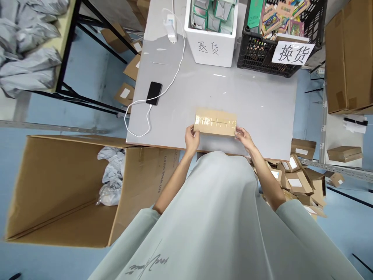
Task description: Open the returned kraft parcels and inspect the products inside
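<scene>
A small brown cardboard box [215,121], sealed along its top with shiny clear tape, lies near the front edge of the grey table [256,105]. My left hand [191,137] grips the box's left end, fingers curled round the corner. My right hand [242,136] holds its right end the same way. Both forearms reach up from my pale green top.
A black phone [154,93] on a white cable lies at the table's left. At the back stand a white foam bin [213,48] and a black crate [279,35] with a paper label. A large open carton [72,186] sits on the floor left; several small boxes [297,179] are piled right.
</scene>
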The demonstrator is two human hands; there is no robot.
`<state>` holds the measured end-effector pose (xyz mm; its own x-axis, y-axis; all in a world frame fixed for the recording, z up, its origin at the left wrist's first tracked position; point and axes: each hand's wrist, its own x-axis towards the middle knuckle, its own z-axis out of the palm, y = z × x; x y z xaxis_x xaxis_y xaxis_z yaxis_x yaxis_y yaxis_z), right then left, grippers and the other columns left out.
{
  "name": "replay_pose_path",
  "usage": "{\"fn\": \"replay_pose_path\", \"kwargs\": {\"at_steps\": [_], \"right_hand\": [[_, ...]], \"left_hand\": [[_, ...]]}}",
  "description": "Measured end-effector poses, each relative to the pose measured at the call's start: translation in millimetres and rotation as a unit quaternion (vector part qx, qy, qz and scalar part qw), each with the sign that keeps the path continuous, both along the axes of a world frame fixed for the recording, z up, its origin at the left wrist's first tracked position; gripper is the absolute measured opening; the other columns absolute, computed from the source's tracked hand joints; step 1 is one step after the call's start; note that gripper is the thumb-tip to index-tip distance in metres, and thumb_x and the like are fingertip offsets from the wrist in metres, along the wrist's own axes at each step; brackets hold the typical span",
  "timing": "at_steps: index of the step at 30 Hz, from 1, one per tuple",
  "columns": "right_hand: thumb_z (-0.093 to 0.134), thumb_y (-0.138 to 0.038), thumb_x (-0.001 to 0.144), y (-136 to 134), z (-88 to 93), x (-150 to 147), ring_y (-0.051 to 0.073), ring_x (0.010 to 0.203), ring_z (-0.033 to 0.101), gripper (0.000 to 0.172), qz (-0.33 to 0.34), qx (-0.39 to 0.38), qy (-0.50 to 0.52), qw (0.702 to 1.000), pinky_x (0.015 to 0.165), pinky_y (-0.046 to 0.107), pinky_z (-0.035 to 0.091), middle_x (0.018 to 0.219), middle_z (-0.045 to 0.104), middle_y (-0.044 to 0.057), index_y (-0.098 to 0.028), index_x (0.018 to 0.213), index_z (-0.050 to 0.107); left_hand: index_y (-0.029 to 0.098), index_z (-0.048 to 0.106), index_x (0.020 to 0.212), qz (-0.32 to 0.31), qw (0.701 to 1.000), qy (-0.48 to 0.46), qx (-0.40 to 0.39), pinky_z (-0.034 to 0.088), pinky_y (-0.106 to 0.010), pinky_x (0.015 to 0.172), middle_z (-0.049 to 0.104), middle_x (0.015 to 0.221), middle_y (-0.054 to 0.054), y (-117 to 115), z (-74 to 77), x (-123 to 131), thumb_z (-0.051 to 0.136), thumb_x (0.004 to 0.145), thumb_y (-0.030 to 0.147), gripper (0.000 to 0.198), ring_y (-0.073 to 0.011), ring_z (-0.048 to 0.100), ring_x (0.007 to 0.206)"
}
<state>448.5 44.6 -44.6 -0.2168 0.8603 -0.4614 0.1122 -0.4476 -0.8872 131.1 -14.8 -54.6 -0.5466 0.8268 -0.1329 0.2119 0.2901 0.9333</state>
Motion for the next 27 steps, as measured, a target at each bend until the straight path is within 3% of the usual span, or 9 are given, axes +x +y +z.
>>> {"fn": "replay_pose_path", "kwargs": {"at_steps": [5, 10, 14, 18, 20, 22, 25, 27], "right_hand": [[0.082, -0.05, 0.095, 1.3, -0.3, -9.9, 0.032, 0.173, 0.049, 0.078, 0.027, -0.041, 0.04, 0.998, 0.134, 0.058, 0.053, 0.188, 0.049, 0.015, -0.028, 0.168, 0.061], [0.083, -0.05, 0.095, -6.2, -3.6, -7.9, 0.034, 0.175, 0.048, 0.081, 0.014, -0.036, 0.047, 0.998, 0.133, 0.055, 0.055, 0.188, 0.049, 0.014, -0.027, 0.17, 0.062], [0.084, -0.053, 0.092, -18.1, -5.4, 13.1, 0.033, 0.163, 0.06, 0.083, -0.016, -0.024, 0.039, 0.999, 0.128, 0.053, 0.06, 0.183, 0.056, 0.014, -0.027, 0.168, 0.062], [0.076, -0.058, 0.098, -18.4, -9.9, 40.6, 0.029, 0.134, 0.079, 0.068, -0.035, -0.021, 0.026, 0.999, 0.12, 0.054, 0.065, 0.166, 0.073, 0.014, -0.028, 0.158, 0.067], [0.07, -0.057, 0.103, -13.3, -14.8, 47.9, 0.03, 0.127, 0.081, 0.061, -0.043, -0.009, -0.046, 0.998, 0.117, 0.053, 0.066, 0.153, 0.08, 0.018, -0.023, 0.153, 0.07], [0.07, -0.051, 0.103, -8.3, -21.1, 49.2, 0.033, 0.132, 0.077, 0.058, -0.028, 0.001, -0.188, 0.982, 0.12, 0.052, 0.062, 0.147, 0.08, 0.022, -0.017, 0.151, 0.071], [0.076, -0.036, 0.1, -6.7, -29.7, 43.0, 0.036, 0.147, 0.065, 0.061, 0.044, 0.007, -0.403, 0.914, 0.127, 0.048, 0.053, 0.159, 0.07, 0.026, -0.011, 0.155, 0.068], [0.073, -0.029, 0.101, -9.2, -32.9, 37.0, 0.037, 0.152, 0.06, 0.062, 0.088, 0.014, -0.472, 0.877, 0.127, 0.045, 0.05, 0.165, 0.063, 0.027, -0.01, 0.159, 0.065]], "left_hand": [[0.021, 0.069, 0.124, 0.031, 0.995, -0.078, -0.058, 0.06, -0.05, 0.123, 0.08, 0.14, -0.016, -0.4, -17.4, -24.0, 0.073, 0.098, 0.029, 0.027, -0.0292, 0.079, 0.127], [0.022, 0.07, 0.122, 0.015, 0.995, -0.082, -0.047, 0.063, -0.049, 0.12, 0.08, 0.141, -0.016, -8.4, -23.7, -26.7, 0.081, 0.098, 0.04, 0.032, -0.0294, 0.08, 0.127], [0.023, 0.07, 0.122, -0.029, 0.995, -0.081, -0.048, 0.065, -0.051, 0.118, 0.081, 0.141, -0.016, -16.6, -24.2, -16.0, 0.088, 0.095, 0.049, 0.042, -0.0317, 0.08, 0.128], [0.023, 0.069, 0.125, -0.048, 0.994, -0.078, -0.056, 0.065, -0.051, 0.118, 0.08, 0.144, -0.017, -21.5, -22.1, -4.9, 0.085, 0.096, 0.049, 0.042, -0.0317, 0.079, 0.131], [0.023, 0.069, 0.125, -0.048, 0.994, -0.074, -0.059, 0.064, -0.051, 0.119, 0.079, 0.146, -0.017, -20.7, -20.3, -1.9, 0.083, 0.097, 0.047, 0.039, -0.0309, 0.079, 0.131], [0.023, 0.068, 0.124, -0.045, 0.995, -0.07, -0.063, 0.064, -0.052, 0.119, 0.079, 0.146, -0.017, -17.9, -18.1, -0.5, 0.081, 0.098, 0.045, 0.036, -0.0307, 0.079, 0.13], [0.023, 0.068, 0.121, -0.044, 0.995, -0.064, -0.067, 0.064, -0.053, 0.118, 0.08, 0.143, -0.017, -12.0, -14.8, -0.1, 0.08, 0.098, 0.043, 0.032, -0.0316, 0.08, 0.129], [0.023, 0.067, 0.12, -0.048, 0.995, -0.062, -0.067, 0.065, -0.053, 0.117, 0.08, 0.14, -0.017, -8.2, -13.2, -0.3, 0.08, 0.098, 0.043, 0.032, -0.032, 0.08, 0.128]]}}
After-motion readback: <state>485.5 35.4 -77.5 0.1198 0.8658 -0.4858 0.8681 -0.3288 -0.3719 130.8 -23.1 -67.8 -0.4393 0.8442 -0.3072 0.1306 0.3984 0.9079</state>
